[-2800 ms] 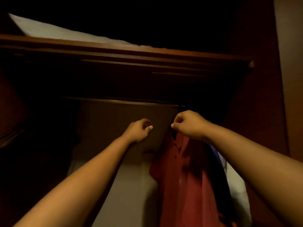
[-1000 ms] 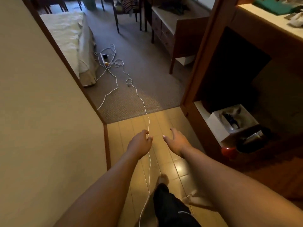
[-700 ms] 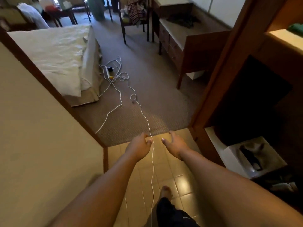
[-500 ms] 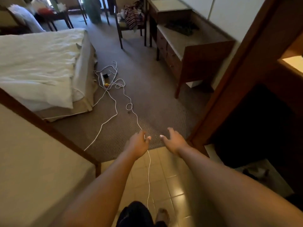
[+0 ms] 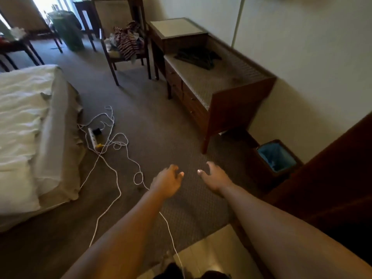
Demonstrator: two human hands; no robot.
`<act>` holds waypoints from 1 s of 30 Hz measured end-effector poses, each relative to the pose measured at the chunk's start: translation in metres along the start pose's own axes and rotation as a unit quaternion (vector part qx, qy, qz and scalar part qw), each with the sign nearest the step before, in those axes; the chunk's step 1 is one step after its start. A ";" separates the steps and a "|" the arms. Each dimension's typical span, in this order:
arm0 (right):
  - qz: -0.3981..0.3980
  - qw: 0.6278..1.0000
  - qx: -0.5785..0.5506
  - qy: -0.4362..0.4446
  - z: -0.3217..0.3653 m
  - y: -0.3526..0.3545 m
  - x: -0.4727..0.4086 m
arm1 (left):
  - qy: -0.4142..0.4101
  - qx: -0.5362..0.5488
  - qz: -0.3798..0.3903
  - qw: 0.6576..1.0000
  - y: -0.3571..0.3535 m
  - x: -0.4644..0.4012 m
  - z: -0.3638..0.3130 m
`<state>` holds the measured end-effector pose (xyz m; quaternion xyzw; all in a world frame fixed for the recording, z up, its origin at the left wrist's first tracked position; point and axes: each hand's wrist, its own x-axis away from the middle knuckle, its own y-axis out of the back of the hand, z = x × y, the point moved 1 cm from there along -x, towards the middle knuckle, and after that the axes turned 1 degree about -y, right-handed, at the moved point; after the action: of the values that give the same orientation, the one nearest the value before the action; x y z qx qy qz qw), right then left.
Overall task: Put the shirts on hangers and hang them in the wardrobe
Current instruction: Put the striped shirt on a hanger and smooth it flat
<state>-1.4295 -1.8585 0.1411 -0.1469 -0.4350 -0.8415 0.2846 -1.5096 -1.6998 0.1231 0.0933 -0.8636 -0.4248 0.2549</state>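
Hands over carpet, both empty.
Left hand (image 5: 168, 181) and right hand (image 5: 214, 176) loosely spread; clothes (image 5: 126, 42) heaped on chair (image 5: 112, 55); no legible writing.

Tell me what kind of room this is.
Likely a hotel bedroom: a bed with white sheets, a low wooden luggage bench with drawers, and a small lined wastebasket on carpet.

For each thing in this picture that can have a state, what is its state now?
Left hand: empty, fingers loosely curled.
Right hand: empty, fingers spread.
Pile of clothes: heaped on the chair.
Dark hangers: lying on the low dresser.
White cable: loose on the carpet.
Bin: lined, open.
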 end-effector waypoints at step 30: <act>-0.032 0.999 -0.037 0.000 0.313 0.261 -0.707 | -0.047 0.029 -0.001 0.998 0.300 -0.758 -0.120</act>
<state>-0.7096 -1.4742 0.1417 -0.1427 -0.4084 -0.8656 0.2520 -0.7844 -1.3093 0.1446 0.0814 -0.8863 -0.4040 0.2111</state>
